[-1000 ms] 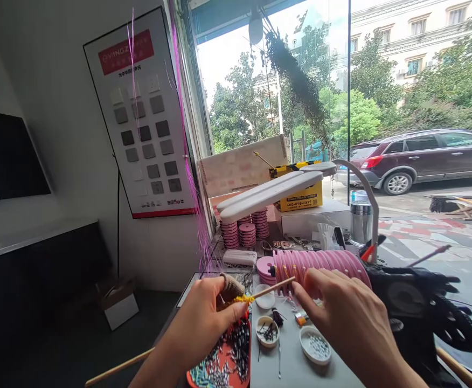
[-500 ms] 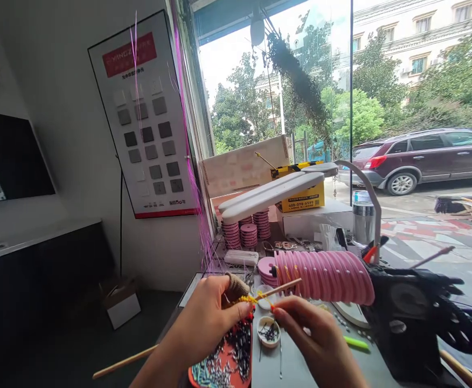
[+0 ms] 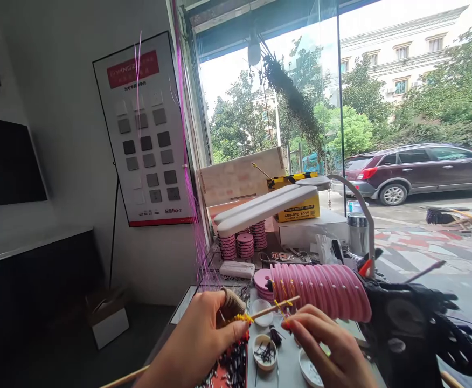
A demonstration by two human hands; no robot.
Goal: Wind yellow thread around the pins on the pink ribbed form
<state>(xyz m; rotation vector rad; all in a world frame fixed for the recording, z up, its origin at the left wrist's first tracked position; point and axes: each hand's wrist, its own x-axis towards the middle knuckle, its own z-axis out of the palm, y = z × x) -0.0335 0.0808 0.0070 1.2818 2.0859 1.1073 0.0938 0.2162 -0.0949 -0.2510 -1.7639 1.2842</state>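
My left hand (image 3: pixel 207 328) is closed around a thin wooden stick (image 3: pixel 267 310), with a beige wrap on one finger. Yellow thread (image 3: pixel 243 318) is wound on the stick beside my left thumb. The stick's free end points right, and a loop of yellow thread (image 3: pixel 283 305) hangs over it there. My right hand (image 3: pixel 325 339) pinches below that loop, fingertips together; the small reddish bit between them is too blurred to name. Under my left hand is a red tray (image 3: pixel 247 353) of small dark and silver pieces, partly hidden.
A white bowl (image 3: pixel 265 368) of black pins stands between my hands, with a dark tassel (image 3: pixel 275 335) beside it. Behind lie a row of pink spools (image 3: pixel 320 291) and stacked pink discs (image 3: pixel 245 246). A white lamp (image 3: pixel 268 210) overhangs them; purple strands (image 3: pixel 199 242) hang left.
My right hand has moved slightly right and down from my left hand. The yellow thread now loops over the stick nearer its free end. The view has shifted, showing another white dish below my right hand.
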